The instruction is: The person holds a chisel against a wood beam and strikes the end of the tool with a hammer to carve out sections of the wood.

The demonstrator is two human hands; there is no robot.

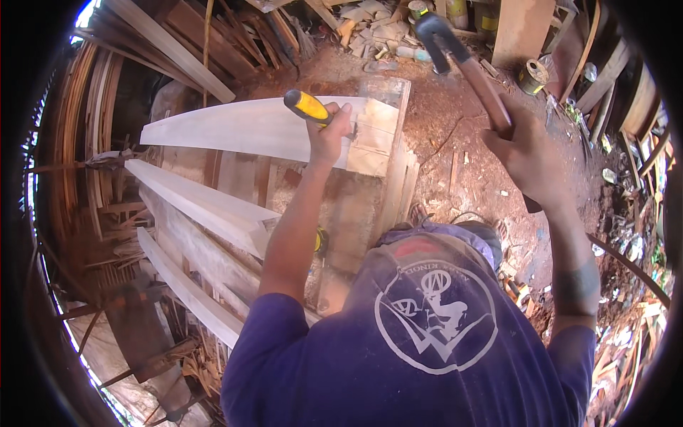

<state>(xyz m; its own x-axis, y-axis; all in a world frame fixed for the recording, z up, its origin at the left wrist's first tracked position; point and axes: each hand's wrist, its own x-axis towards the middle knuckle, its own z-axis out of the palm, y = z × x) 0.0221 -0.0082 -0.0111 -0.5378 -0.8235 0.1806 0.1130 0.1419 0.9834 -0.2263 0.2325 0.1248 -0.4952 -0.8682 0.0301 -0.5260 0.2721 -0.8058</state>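
My left hand (pixel 327 142) is closed round a chisel (pixel 309 107) with a yellow and black handle. Its blade is mostly hidden by my fingers, beside a small dark mark near the right end of a long pale board (pixel 228 128). That board lies on the bench, tapering toward the left. My right hand (pixel 525 153) grips the wooden handle of a claw hammer (pixel 482 85), raised to the right of the board with its dark head up and away from the chisel. Whether the blade touches the wood I cannot tell.
More pale shaped boards (pixel 199 206) lie left of my left arm. A small yellow-and-black object (pixel 320 242) is partly behind that arm. Planks (pixel 92 121) lean at the far left. Wood scraps (pixel 377 32) and an open tin (pixel 533 77) lie on the reddish ground (pixel 441 128).
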